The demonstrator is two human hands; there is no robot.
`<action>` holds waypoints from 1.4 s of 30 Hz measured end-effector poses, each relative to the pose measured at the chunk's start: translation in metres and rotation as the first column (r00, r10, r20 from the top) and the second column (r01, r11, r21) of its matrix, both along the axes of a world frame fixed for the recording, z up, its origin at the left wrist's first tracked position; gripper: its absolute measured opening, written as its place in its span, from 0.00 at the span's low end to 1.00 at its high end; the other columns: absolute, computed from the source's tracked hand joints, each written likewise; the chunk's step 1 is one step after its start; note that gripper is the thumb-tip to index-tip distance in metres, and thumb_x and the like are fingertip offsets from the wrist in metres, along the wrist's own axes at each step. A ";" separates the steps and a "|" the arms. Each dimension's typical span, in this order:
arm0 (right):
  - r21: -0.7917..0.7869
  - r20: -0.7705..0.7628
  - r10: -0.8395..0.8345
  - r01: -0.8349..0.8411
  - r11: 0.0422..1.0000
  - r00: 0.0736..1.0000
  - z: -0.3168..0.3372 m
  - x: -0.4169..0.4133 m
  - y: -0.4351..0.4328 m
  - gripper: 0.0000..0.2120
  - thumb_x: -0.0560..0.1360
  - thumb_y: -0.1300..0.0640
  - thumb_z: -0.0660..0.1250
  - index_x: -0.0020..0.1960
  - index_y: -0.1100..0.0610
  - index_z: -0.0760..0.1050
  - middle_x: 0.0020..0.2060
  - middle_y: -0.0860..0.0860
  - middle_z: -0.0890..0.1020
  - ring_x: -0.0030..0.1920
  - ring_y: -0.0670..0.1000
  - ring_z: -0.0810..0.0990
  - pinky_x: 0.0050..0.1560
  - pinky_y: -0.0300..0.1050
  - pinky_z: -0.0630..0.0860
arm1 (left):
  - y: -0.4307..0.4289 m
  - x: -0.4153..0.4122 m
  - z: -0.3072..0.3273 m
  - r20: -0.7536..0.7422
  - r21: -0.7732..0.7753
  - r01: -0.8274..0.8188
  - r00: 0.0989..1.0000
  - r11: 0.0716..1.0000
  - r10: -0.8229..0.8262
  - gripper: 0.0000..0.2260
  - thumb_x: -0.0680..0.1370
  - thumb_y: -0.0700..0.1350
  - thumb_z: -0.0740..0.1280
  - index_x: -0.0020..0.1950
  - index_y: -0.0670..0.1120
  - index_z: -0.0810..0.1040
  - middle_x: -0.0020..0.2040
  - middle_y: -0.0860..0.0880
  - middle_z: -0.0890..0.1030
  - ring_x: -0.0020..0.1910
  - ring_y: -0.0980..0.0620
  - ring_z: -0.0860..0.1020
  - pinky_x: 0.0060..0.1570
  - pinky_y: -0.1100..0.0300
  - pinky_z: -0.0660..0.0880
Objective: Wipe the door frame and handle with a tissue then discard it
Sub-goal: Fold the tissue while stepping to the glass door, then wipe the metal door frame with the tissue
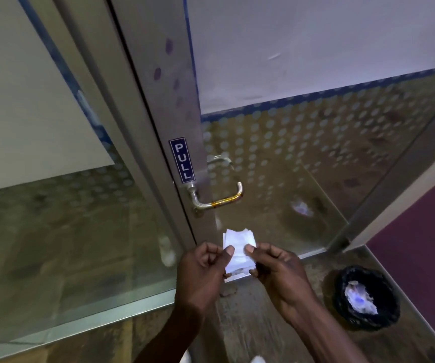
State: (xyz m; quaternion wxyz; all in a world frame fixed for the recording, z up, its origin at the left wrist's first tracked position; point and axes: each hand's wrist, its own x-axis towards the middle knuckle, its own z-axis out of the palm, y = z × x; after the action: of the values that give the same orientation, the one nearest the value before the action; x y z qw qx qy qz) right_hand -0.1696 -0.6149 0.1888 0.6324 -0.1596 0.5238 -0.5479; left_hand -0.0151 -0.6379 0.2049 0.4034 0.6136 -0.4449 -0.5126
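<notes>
From where I sit, what matters is that the handle (217, 189) lies straight up and ahead of both hands, just above the tissue (238, 251), with the metal door frame (158, 82) running as a long upright strip from there towards the top of the view, leaning a little left. My left hand (202, 271) and right hand (279, 268) meet low in the middle, each pinching one side of the tissue between thumb and fingers, so neither palm is free. The right hand looks marginally nearer the handle's outer bend, the left nearer the frame's edge and the PULL sticker (182, 160); I'd judge either could lead the wipe. The tissue is white, folded into a small wad of several layers, creased, held upright in front of the door's lower glass. Its lower edge may carry a faint smudge, though the picture is too soft there for me to be sure. The handle is a bent chrome loop with an orange-brown stain along its lower bar. The bin (366, 297), black-lined and holding crumpled paper, stands on the floor to my right, well apart from the hands.
</notes>
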 end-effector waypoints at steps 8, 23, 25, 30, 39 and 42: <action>-0.437 -0.414 -0.375 0.180 0.881 0.829 0.086 0.033 -0.081 0.04 0.75 0.63 0.79 0.48 0.56 0.87 0.40 0.50 0.91 0.40 0.48 0.89 0.45 0.45 0.86 | -0.074 0.064 0.046 0.619 -0.764 0.381 0.658 0.520 0.428 0.06 0.81 0.45 0.74 0.51 0.43 0.84 0.52 0.45 0.84 0.53 0.44 0.80 0.51 0.50 0.78; -0.807 -0.260 -0.953 -0.508 0.302 -0.154 0.172 0.099 -0.213 0.09 0.82 0.68 0.71 0.61 0.70 0.84 0.64 0.68 0.84 0.68 0.67 0.83 0.65 0.59 0.82 | -0.151 0.102 0.054 0.671 -0.739 0.434 0.546 0.515 0.501 0.42 0.82 0.61 0.64 0.87 0.38 0.53 0.88 0.40 0.46 0.88 0.41 0.42 0.87 0.45 0.47; -0.733 -0.357 -0.921 -0.565 0.379 -0.153 0.148 0.103 -0.210 0.14 0.82 0.71 0.69 0.67 0.72 0.80 0.71 0.69 0.79 0.75 0.69 0.76 0.71 0.63 0.78 | -0.156 0.106 0.047 0.695 -0.719 0.463 0.496 0.519 0.520 0.43 0.82 0.60 0.64 0.87 0.40 0.48 0.88 0.42 0.43 0.88 0.45 0.38 0.87 0.48 0.42; -0.554 -0.651 -0.746 -0.582 0.595 -0.142 0.081 0.111 -0.182 0.27 0.80 0.73 0.65 0.78 0.72 0.67 0.80 0.71 0.65 0.83 0.71 0.61 0.78 0.70 0.68 | -0.167 0.109 0.031 0.719 -0.693 0.492 0.427 0.526 0.548 0.51 0.79 0.55 0.73 0.88 0.43 0.41 0.88 0.42 0.38 0.88 0.45 0.39 0.87 0.48 0.41; -0.599 -0.663 -0.737 -0.497 0.628 -0.131 0.144 0.119 -0.201 0.31 0.87 0.55 0.61 0.83 0.71 0.58 0.84 0.68 0.56 0.86 0.68 0.53 0.87 0.65 0.52 | -0.172 0.106 0.026 0.707 -0.706 0.481 0.435 0.519 0.558 0.53 0.78 0.54 0.75 0.88 0.43 0.40 0.88 0.43 0.37 0.88 0.44 0.38 0.87 0.47 0.39; -0.572 -0.690 -0.711 -0.501 0.650 -0.134 0.140 0.122 -0.199 0.34 0.86 0.52 0.62 0.84 0.70 0.56 0.85 0.66 0.51 0.87 0.65 0.48 0.87 0.64 0.50 | -0.173 0.110 0.026 0.723 -0.688 0.499 0.417 0.527 0.550 0.54 0.78 0.55 0.75 0.88 0.44 0.39 0.88 0.42 0.36 0.88 0.44 0.38 0.87 0.48 0.38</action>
State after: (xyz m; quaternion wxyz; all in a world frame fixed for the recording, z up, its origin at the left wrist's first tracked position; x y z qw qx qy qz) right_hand -0.0479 -0.8143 0.3289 -0.1837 -0.6950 0.5368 -0.4416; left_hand 0.0950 -0.8111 0.2305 0.3449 0.5104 -0.7612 0.2029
